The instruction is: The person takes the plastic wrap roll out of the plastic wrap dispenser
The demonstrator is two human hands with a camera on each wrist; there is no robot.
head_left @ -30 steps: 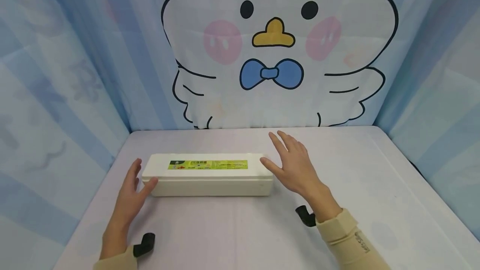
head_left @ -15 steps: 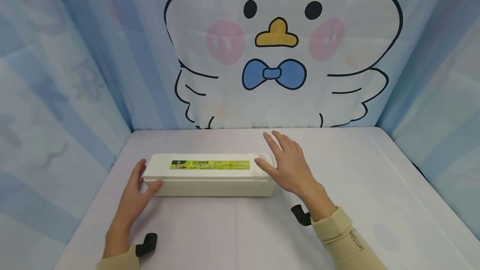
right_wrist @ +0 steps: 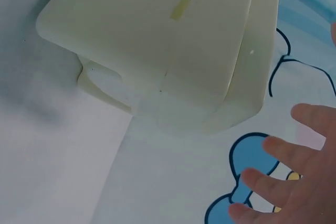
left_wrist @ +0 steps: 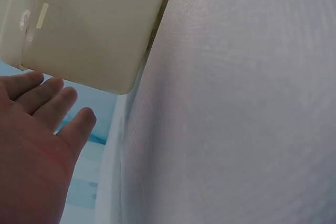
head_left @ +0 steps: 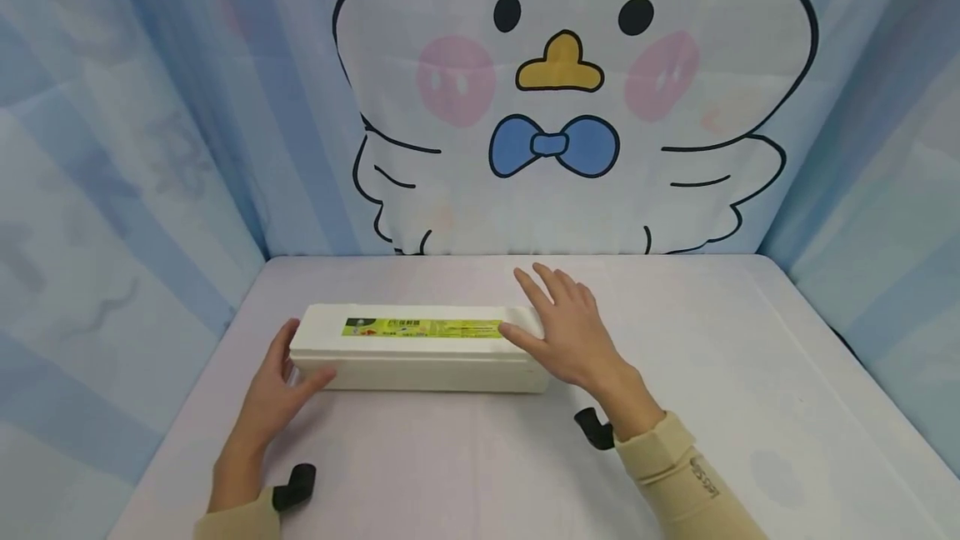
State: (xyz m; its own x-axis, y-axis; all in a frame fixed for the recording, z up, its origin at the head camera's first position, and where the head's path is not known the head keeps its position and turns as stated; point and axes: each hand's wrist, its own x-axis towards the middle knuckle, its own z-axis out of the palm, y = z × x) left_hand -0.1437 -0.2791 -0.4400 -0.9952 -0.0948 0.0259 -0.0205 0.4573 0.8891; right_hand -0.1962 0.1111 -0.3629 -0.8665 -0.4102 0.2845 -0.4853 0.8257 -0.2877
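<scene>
A long white cling film box [head_left: 420, 373] lies crosswise on the table, with a yellow-green printed label [head_left: 423, 328] along its lid. At its left end is my left hand [head_left: 273, 398], fingers along the end and thumb in front of the front face. In the left wrist view, the fingertips [left_wrist: 68, 94] are right at the edge of the box's end [left_wrist: 94, 30]. My right hand [head_left: 573, 340] is spread over the right end, its thumb overlapping the lid. The right wrist view has these fingers [right_wrist: 286, 153] stretched out, apart from the box [right_wrist: 147, 35].
A pale cloth covers the table [head_left: 465, 473]. Blue curtains [head_left: 112, 190] hang at the sides, and a backdrop with a large white cartoon bird [head_left: 450, 215] rises behind the table's far edge. A black wrist camera [head_left: 296, 487] sits at the left cuff, another [head_left: 595, 429] at the right.
My right hand has moved left, farther over the box's right end. My left hand has come closer around the left end. The whole scene has shifted slightly right in the head view.
</scene>
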